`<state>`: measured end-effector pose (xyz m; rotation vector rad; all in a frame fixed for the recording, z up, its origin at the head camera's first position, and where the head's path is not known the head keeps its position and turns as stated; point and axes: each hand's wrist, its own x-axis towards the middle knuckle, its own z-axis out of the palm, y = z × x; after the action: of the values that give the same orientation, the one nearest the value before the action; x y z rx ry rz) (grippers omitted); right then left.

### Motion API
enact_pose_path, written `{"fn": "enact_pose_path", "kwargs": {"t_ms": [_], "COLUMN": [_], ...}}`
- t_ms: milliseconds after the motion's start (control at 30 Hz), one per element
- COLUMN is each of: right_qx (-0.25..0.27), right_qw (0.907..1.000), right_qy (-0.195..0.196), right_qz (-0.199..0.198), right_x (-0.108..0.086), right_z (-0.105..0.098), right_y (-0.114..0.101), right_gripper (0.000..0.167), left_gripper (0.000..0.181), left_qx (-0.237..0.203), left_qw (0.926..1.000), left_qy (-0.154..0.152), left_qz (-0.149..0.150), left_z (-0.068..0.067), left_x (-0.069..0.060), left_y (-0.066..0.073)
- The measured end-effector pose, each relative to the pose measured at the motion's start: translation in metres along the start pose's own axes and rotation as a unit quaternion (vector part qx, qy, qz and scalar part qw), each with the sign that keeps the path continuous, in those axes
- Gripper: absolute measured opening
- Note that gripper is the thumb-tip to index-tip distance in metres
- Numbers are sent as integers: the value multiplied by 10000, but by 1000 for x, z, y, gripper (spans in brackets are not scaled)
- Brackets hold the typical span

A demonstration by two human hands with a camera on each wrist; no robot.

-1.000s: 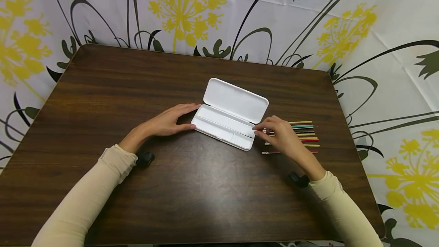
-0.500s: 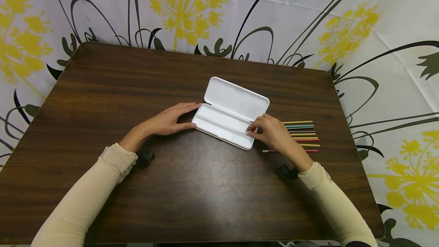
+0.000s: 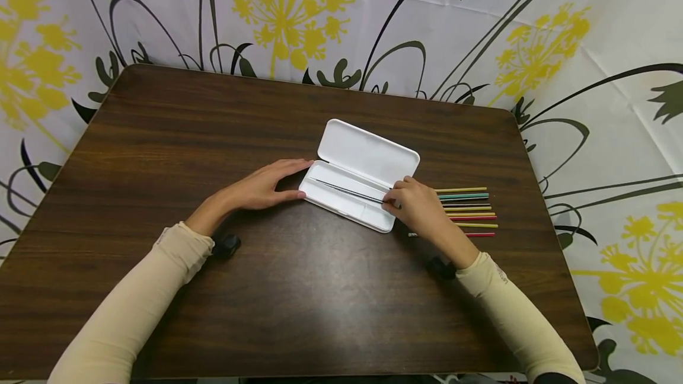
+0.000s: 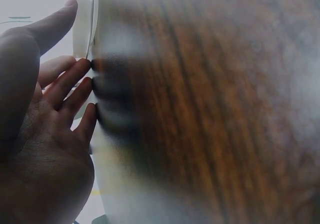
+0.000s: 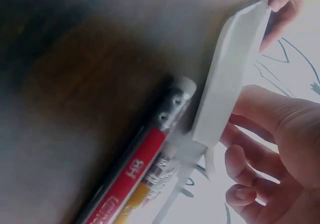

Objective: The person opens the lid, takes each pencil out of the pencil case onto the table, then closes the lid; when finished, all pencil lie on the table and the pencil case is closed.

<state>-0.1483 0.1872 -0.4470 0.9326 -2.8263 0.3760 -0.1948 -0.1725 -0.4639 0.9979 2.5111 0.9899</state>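
A white pencil case (image 3: 368,153) lies with its lid folded back in the middle of the table. My left hand (image 3: 258,187) rests at its left end, fingers fairly straight, thumb at the front corner and fingertips at the rear one. At the right end my right hand (image 3: 418,203) pinches what looks like the case's inner tray (image 3: 347,178). A thin dark gap runs along that piece and widens toward the right fingers. In the right wrist view the case (image 5: 222,84) stands between camera and fingers, so the pinch itself is hidden.
Several pencils (image 3: 469,189) lie side by side right of the case, partly behind the right hand. The nearest is a red HB pencil (image 5: 127,171) with a white eraser. The brown wooden table (image 3: 213,117) meets a patterned curtain (image 3: 171,10) at its back edge.
My right hand has moved left from the case's right edge onto its interior. A dark line has appeared along the inner piece, its right end raised. The left hand stays put.
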Motion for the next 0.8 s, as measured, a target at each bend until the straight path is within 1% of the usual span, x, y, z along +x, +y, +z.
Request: {"fn": "enact_pose_path", "kwargs": {"t_ms": [100, 200, 267, 333, 400, 500, 567, 633, 700, 733, 800], "right_qx": [97, 474, 1008, 1681, 2391, 3316, 3845, 4269, 4587, 4716, 4850], "right_qw": [9994, 9957, 9900, 9801, 9642, 9306, 9038, 8786, 8567, 8468, 8331], "right_qy": [326, 785, 967, 984, 887, 781, 758, 748, 734, 730, 743], "right_qz": [37, 85, 180, 375, 723, 1339, 1718, 2007, 2244, 2349, 2552], "right_x": [-3, -7, -8, -9, -10, -14, -16, -18, -19, -19, -19], "right_z": [1, 0, -2, -3, -4, -3, -2, 0, 1, 2, 3], "right_y": [1, 3, 5, 6, 7, 7, 6, 6, 5, 5, 5], "right_gripper": [9, 9, 8, 9, 11, 13, 13, 14, 15, 16, 17], "left_gripper": [70, 71, 71, 71, 70, 70, 70, 70, 70, 70, 70], "left_qx": [-2, 22, 33, 30, 17, 7, 5, 2, -5, -4, 6], "left_qw": [10000, 10000, 10000, 10000, 10000, 10000, 10000, 10000, 10000, 10000, 10000], "left_qy": [-25, -37, -24, -18, -15, -41, -52, -51, -35, -25, -4], "left_qz": [-16, 8, 19, 13, -6, -15, -30, -36, -37, -31, -2], "left_z": [0, 0, -1, -1, -1, -1, 0, 0, 1, 1, 1], "left_x": [0, 1, 1, 1, 1, 1, 1, 1, 0, 0, 0], "left_y": [0, 0, 0, 0, 0, -1, -1, -2, -2, -2, -2]}}
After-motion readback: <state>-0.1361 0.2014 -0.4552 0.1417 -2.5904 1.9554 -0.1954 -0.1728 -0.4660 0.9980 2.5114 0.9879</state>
